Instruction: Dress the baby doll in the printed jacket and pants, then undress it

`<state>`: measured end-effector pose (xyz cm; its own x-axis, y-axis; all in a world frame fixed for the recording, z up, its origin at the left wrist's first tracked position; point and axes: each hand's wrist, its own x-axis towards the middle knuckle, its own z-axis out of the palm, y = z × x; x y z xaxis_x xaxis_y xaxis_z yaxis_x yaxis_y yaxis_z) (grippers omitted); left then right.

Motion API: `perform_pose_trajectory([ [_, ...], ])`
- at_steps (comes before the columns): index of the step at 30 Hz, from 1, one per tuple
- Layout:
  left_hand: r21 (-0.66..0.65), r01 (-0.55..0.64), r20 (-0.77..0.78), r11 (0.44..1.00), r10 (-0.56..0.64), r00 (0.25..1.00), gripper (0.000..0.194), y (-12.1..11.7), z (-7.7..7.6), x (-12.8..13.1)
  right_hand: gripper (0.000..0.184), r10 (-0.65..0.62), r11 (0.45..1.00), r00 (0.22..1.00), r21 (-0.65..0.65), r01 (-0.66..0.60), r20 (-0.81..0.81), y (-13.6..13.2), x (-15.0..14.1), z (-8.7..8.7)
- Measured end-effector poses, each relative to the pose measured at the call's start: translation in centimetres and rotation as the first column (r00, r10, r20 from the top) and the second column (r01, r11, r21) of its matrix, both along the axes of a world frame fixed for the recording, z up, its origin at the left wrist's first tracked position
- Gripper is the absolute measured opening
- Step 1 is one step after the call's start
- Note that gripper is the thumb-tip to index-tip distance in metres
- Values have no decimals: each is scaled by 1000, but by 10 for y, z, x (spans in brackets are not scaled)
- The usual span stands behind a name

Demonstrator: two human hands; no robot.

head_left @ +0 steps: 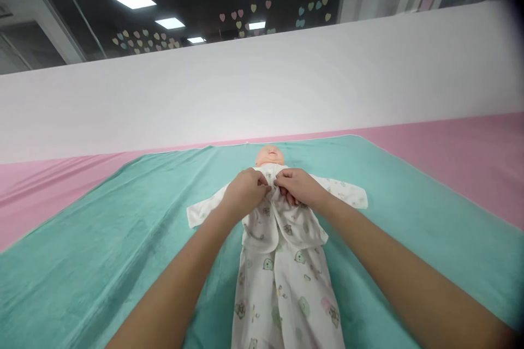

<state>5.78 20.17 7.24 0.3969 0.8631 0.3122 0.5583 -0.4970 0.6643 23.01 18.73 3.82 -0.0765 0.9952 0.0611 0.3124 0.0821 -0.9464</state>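
Observation:
A baby doll (pixel 270 154) lies on its back with its head at the far end, dressed in a white printed baby jacket (pixel 295 229) and matching trousers (pixel 286 294). My left hand (pixel 249 188) pinches the jacket's front edge at the upper chest. Across from it, my right hand (pixel 298 182) is closed on the opposite edge with thumb and fingertips. Below my hands the two front panels part towards the hem. Any fastener between my fingers is too small to make out. Both jacket sleeves stretch out sideways.
Under the doll spreads a turquoise blanket (pixel 123 240), laid over a pink sheet (pixel 462 158). Behind stands a low white wall (pixel 245 92), with dark glass above it bearing heart stickers and reflecting ceiling lights.

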Motion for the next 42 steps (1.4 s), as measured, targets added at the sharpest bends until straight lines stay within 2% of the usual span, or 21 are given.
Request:
perform_pose_trajectory([
  [3, -130, 56, -20, 990, -59, 998, 2, 3, 9, -9, 19, 16, 998, 982, -60, -28, -186, -3, -2, 12],
  [6, -158, 67, -23, 985, -72, 997, 8, 4, 13, -13, 16, 39, 999, 937, -2, -43, -346, -8, -10, 19],
  [11, -155, 48, 30, 987, -43, 999, 7, 2, 15, -6, 15, 12, 1000, 940, 14, -8, -341, -11, -18, 11],
  [13, -224, 35, 98, 974, -14, 995, 9, -1, 16, -2, 14, 15, 1000, 917, 0, -17, -399, -10, -16, 6],
  [16, -365, 94, 326, 926, 32, 945, 14, -3, 13, 4, 15, 43, 999, 881, 7, -45, -472, -9, -12, 4],
  [20, -461, 230, 544, 857, 68, 837, 17, -2, -1, 10, 18, 24, 1000, 875, 0, -27, -484, -9, -10, 4],
  [23, -454, 267, 594, 850, 65, 802, 17, -1, -9, 12, 19, 32, 999, 864, -8, -41, -503, -8, -9, 3],
  [28, -452, 182, 547, 873, 110, 830, 14, -4, -9, 16, 21, 43, 995, 806, -43, -84, -590, -6, -3, 1],
  [31, -438, 169, 527, 883, 99, 844, 13, -6, -9, 17, 21, 63, 993, 784, -44, -114, -618, -6, 0, 0],
  [33, -441, 193, 551, 877, 94, 829, 16, -5, -9, 16, 22, 74, 992, 796, -36, -120, -601, -6, 1, 0],
  [38, -488, 308, 628, 816, 84, 774, 24, 0, -13, 11, 24, 65, 996, 867, -18, -85, -495, -7, -2, 0],
  [42, -478, 344, 651, 808, 63, 756, 24, 3, -16, 7, 21, 73, 996, 882, -19, -92, -466, -8, -3, 1],
])
